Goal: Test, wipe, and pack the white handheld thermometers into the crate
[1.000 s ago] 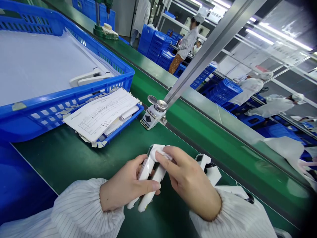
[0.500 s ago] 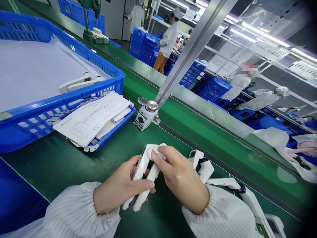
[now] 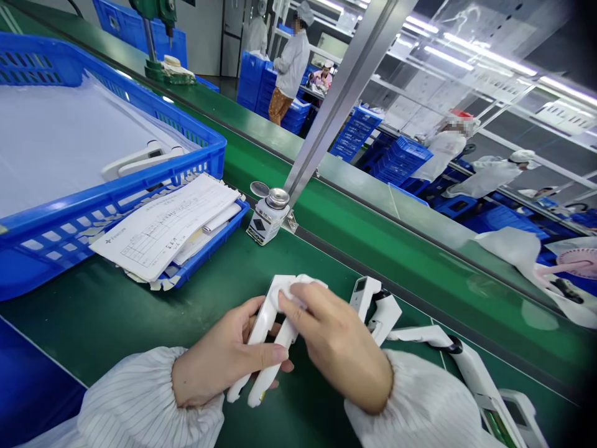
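Observation:
My left hand [image 3: 219, 361] grips a white plastic forked device [image 3: 267, 326] from below, its two prongs pointing toward me. My right hand [image 3: 338, 342] presses a white cloth [image 3: 298, 292] onto the device's upper end, and the cloth is partly hidden under my fingers. Close to my right hand, a similar white device [image 3: 375, 308] lies on the green bench mat [image 3: 140, 298]. Another white device [image 3: 480, 379] lies further right, by my right sleeve [image 3: 415, 398].
A small bottle with a pump-top lid [image 3: 269, 214] stands beyond my hands. To its left, printed paper forms [image 3: 163, 230] lie on a blue tray [image 3: 209, 242], next to a large blue basket [image 3: 116, 193] holding white devices [image 3: 140, 160]. A metal rail [image 3: 336, 106] rises behind the bottle. Co-workers [image 3: 289, 71] and stacked blue crates stand beyond.
The whole scene has slid left and up in view as my head turned. My hands stay on the device, with the cloth shifted slightly along its upper end.

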A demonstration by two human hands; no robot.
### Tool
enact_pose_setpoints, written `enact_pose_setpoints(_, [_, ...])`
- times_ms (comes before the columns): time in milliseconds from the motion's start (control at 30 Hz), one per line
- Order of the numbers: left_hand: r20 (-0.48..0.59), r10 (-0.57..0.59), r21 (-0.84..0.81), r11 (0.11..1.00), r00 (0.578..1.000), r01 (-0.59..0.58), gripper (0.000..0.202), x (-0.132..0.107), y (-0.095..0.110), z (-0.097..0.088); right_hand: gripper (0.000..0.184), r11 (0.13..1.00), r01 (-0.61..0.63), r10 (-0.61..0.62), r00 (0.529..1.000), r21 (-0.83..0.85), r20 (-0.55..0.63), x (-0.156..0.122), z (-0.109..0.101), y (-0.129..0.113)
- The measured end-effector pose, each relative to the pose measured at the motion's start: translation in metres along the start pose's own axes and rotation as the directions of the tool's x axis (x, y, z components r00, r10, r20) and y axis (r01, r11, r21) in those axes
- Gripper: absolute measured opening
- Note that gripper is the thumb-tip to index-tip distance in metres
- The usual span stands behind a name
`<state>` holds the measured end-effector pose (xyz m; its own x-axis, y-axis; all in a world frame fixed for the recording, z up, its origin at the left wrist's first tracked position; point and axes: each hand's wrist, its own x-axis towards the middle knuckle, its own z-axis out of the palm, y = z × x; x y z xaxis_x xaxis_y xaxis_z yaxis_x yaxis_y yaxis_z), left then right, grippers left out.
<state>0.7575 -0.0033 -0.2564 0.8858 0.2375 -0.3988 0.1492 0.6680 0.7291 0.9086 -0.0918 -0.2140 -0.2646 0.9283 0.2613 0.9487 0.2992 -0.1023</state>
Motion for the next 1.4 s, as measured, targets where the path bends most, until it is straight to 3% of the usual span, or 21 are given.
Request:
enact_pose_setpoints(100, [0.001,0.012,0.024,1.0,1.0,-0.012,0.054,0.001,-0.001,0.001,0.029,0.998,0.024,-0.027,0.999,0.06,0.046,0.0,0.001,-0.002])
enact_pose_setpoints(333, [0.029,0.009,0.002,1.0,1.0,-0.009,0.057,0.0,-0.002,-0.001,0.028,0.999,0.05,-0.051,0.999,0.019,0.018,-0.001,-0.001,0.001])
enact_pose_setpoints(467, [0.023,-0.042,-0.003,0.999,0.999,0.042,0.056,-0.003,0.002,-0.001,0.032,0.991,-0.098,0.079,0.977,-0.088,-0.2,-0.006,-0.011,0.017])
enact_pose_setpoints(567, [0.051,-0.039,-0.008,0.999,0.998,0.039,0.058,-0.005,0.004,-0.001,0.038,0.974,-0.226,0.213,0.927,-0.005,-0.309,-0.011,-0.014,0.021])
enact_pose_setpoints(700, [0.06,-0.006,-0.002,1.0,0.998,0.007,0.056,-0.003,0.001,-0.001,0.036,0.968,-0.231,0.248,0.945,0.103,-0.214,-0.011,-0.009,0.005])
enact_pose_setpoints(933, [0.063,0.048,-0.033,0.998,0.997,-0.046,0.06,-0.001,-0.003,0.0,0.036,0.982,-0.166,0.172,0.983,0.09,-0.067,-0.008,0.002,-0.023])
enact_pose_setpoints(1400, [0.082,0.142,-0.015,0.99,0.986,-0.142,0.058,0.001,-0.004,0.002,0.025,0.953,-0.27,0.29,0.944,0.141,-0.155,-0.011,0.007,-0.033])
